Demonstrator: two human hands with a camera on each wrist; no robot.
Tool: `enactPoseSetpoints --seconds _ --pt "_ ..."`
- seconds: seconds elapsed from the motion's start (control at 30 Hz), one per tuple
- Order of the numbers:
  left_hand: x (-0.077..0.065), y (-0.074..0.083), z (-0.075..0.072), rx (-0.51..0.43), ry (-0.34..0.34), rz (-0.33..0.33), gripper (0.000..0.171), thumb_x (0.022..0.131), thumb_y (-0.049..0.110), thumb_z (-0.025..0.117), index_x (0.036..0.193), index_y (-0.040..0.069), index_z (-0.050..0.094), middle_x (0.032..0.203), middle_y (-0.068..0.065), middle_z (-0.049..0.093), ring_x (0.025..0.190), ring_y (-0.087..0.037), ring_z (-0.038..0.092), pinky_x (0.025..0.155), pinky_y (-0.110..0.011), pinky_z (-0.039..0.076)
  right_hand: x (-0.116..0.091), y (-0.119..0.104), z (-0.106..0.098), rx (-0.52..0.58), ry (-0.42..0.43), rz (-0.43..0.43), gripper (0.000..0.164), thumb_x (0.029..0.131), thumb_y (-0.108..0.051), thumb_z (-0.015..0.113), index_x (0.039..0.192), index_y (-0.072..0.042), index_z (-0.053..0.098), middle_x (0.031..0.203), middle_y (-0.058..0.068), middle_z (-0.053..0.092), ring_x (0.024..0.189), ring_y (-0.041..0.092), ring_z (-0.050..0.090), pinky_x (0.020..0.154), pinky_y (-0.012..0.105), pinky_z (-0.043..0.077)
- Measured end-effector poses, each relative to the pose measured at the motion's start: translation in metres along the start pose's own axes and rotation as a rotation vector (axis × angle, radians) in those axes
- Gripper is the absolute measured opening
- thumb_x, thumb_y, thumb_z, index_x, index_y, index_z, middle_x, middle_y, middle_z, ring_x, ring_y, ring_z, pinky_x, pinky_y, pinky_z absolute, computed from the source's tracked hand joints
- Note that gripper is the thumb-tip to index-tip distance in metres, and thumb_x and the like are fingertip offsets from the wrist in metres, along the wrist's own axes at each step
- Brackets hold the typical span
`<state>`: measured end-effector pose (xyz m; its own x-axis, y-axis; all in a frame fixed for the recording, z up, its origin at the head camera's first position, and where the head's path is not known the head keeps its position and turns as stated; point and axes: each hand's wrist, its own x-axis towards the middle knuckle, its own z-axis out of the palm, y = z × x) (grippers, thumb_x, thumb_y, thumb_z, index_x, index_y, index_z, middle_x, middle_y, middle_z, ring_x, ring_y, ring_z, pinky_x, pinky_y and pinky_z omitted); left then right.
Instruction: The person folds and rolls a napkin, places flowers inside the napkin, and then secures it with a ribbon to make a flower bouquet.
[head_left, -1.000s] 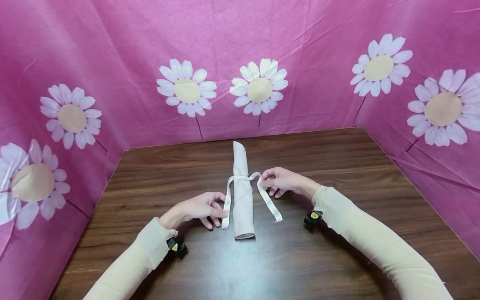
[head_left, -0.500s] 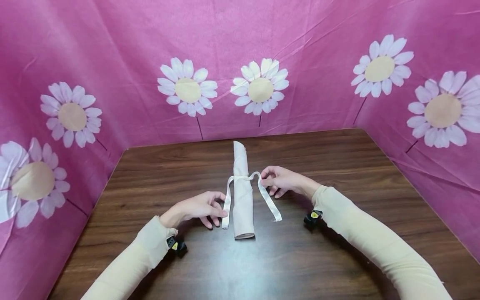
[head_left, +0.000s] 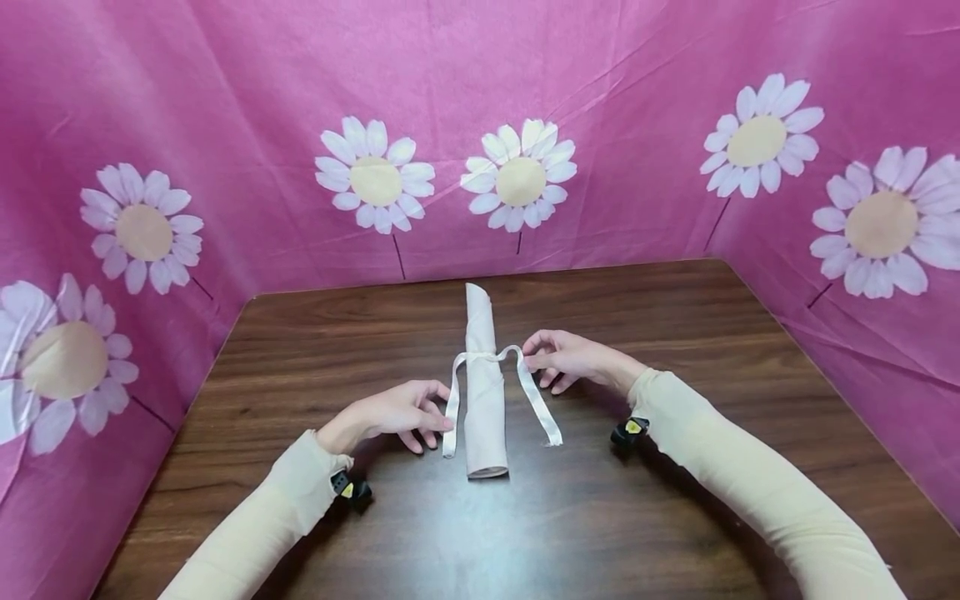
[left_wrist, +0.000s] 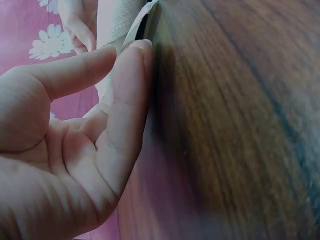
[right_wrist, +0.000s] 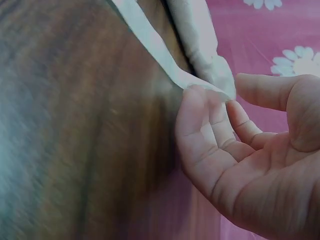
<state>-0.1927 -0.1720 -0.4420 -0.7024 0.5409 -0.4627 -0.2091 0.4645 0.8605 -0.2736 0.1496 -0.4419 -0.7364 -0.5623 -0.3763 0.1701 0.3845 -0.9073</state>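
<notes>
A rolled cream cloth point(head_left: 486, 417) lies lengthwise on the wooden table, with a white ribbon point(head_left: 452, 404) crossed round its middle. One ribbon tail curves down on each side of the roll. At the left tail is my left hand point(head_left: 397, 414), its thumb and index fingertips apart along the ribbon's edge; the left wrist view shows the ribbon just past those fingertips. My right hand point(head_left: 573, 361) is by the upper bend of the right tail. In the right wrist view its fingertips point(right_wrist: 192, 95) touch the ribbon, while the thumb stands away from them.
Brown wood-grain table point(head_left: 322, 342) surrounds the roll. Pink cloth point(head_left: 450, 67) printed with white daisies hangs along the back and both sides. A small black camera is strapped at each sleeve cuff.
Both hands keep almost the same places beside the ribbon tails. The head view shifts very slightly; the roll and ribbon look unchanged.
</notes>
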Motion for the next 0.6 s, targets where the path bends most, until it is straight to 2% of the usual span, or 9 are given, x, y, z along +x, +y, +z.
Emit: enactPoseSetpoints --seconds 0.17,0.37,0.6 --pt "-0.007 0.001 -0.008 0.047 0.054 0.013 0.049 0.098 0.017 0.069 0.137 -0.001 0.046 0.093 -0.011 0.07 0.073 -0.021 0.065 0.059 -0.036 0.058 -0.007 -0.007 -0.017 0.008 0.014 -0.024 0.043 0.102 -0.019 0.062 0.134 0.001 0.044 0.115 0.021 0.06 0.089 0.03 0.066 0.069 0.041 0.059" --pt "-0.023 0.004 -0.029 0.119 0.13 0.076 0.052 0.1 0.024 0.067 0.139 -0.002 0.046 0.093 -0.02 0.066 0.074 -0.027 0.061 0.065 -0.037 0.055 -0.024 -0.016 -0.045 -0.032 0.022 -0.068 0.05 0.104 -0.019 0.059 0.141 0.006 0.038 0.131 0.03 0.054 0.112 0.045 0.061 0.082 0.054 0.057" --pt "-0.039 0.007 -0.049 0.164 0.169 0.179 0.049 0.101 0.02 0.064 0.138 -0.007 0.045 0.095 -0.025 0.066 0.079 -0.03 0.062 0.07 -0.038 0.055 -0.043 -0.022 -0.07 -0.086 0.091 -0.091 0.051 0.103 -0.024 0.062 0.141 0.003 0.042 0.144 0.03 0.047 0.125 0.048 0.053 0.088 0.054 0.055"
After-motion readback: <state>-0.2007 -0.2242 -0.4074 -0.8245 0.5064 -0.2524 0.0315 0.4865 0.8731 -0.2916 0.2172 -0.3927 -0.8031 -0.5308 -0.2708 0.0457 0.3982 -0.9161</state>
